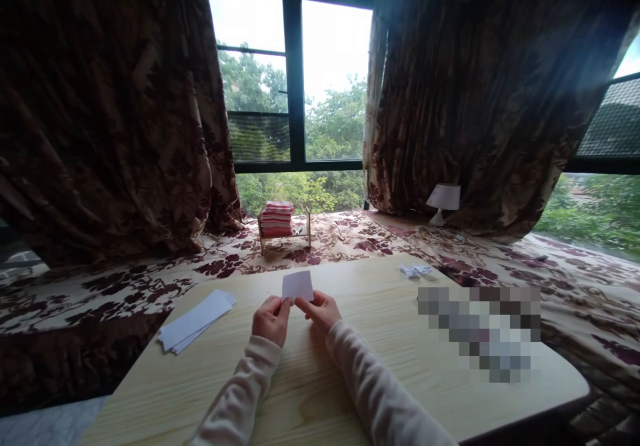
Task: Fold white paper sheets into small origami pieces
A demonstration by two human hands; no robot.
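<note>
A small white sheet of paper (297, 285) is held up over the middle of the table. My left hand (271, 319) pinches its lower left part between thumb and fingers. At the lower right edge, my right hand (320, 311) grips it the same way, and the two thumbs nearly meet. The fingers behind the sheet are hidden. To the left lies a stack of white paper strips (197, 323), slightly fanned out. Some small folded white paper pieces (415, 271) lie at the table's far right.
The pale wooden table (210, 393) has a blurred-out patch (485, 336) on its right side. Behind it, a floral cloth (340, 233) bears a small rack (285, 235) with folded red-and-white cloths (277, 219) and a white lamp (444, 198). Dark curtains (125, 113) flank the window.
</note>
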